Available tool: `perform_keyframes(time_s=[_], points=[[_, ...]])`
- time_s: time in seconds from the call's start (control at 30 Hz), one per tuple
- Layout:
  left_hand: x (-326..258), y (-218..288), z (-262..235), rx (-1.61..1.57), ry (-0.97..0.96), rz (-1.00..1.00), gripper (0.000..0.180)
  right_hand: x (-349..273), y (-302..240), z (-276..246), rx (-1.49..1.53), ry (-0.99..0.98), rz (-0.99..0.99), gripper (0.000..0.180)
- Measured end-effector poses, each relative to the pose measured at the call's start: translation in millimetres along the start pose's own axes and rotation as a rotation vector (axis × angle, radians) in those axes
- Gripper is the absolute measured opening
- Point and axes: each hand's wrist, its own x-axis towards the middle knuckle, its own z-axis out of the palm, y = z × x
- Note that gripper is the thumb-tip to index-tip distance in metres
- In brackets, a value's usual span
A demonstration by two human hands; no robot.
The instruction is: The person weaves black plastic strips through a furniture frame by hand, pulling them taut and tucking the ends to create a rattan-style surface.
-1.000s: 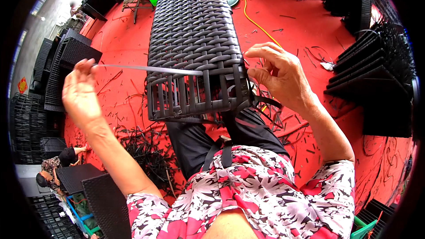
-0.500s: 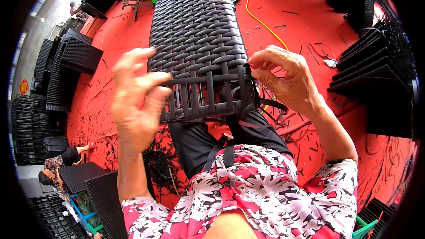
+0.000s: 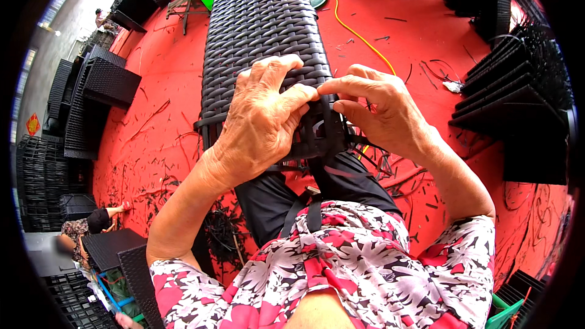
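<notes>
A long black woven wicker panel [image 3: 262, 30] stretches away from me over the red floor, its near end resting against my lap. My left hand [image 3: 262, 125] lies over the unfinished near edge, where bare upright strips [image 3: 317, 134] show, thumb and forefinger pinched together. My right hand [image 3: 381, 113] meets it from the right, its fingertips pinching the same spot on a thin black weaving strip. The strip itself is mostly hidden under the fingers.
Black strip offcuts [image 3: 225, 231] litter the red floor [image 3: 158, 116]. Stacks of black woven frames stand at the right [image 3: 518, 97] and left [image 3: 91, 97]. A yellow cord [image 3: 359, 33] runs past the panel. Another person [image 3: 91, 222] crouches at lower left.
My left hand, earlier held out to the left pulling a long strip taut, has swung in and now rests on the panel's near edge, fingertips meeting my right hand.
</notes>
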Motion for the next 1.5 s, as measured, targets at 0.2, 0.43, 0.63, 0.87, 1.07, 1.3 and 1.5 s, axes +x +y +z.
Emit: perform_keyframes(time_s=[0.2,0.43,0.63,0.87,1.07,1.3,1.5], points=[[-13.2,1.1,8.7,-0.082,0.081,-0.059,0.020,13.0,-12.0,-7.8,-0.263,-0.173,-0.152,0.008],[-18.3,-2.1,12.5,-0.086,0.118,-0.011,0.017,21.2,-20.0,-8.6,-0.519,-0.356,-0.244,0.010],[-18.2,-2.3,15.2,-0.078,0.167,0.040,0.018,30.2,-42.6,-7.9,-0.606,-0.375,-0.382,0.008],[-21.2,-4.1,19.9,-0.074,0.195,0.080,0.018,66.3,-30.2,-11.6,-0.494,-0.717,-0.030,0.019],[-21.9,-2.0,23.9,-0.118,0.214,0.043,0.019,70.0,-19.1,-13.1,-0.373,-0.813,0.210,0.014],[-20.7,2.2,20.2,-0.131,0.193,-0.008,0.015,50.9,-11.4,-4.8,-0.217,-0.510,0.180,0.017],[-20.0,-1.1,16.0,-0.106,0.111,0.025,0.014,42.1,-14.7,1.8,-0.270,-0.384,0.174,0.017]])
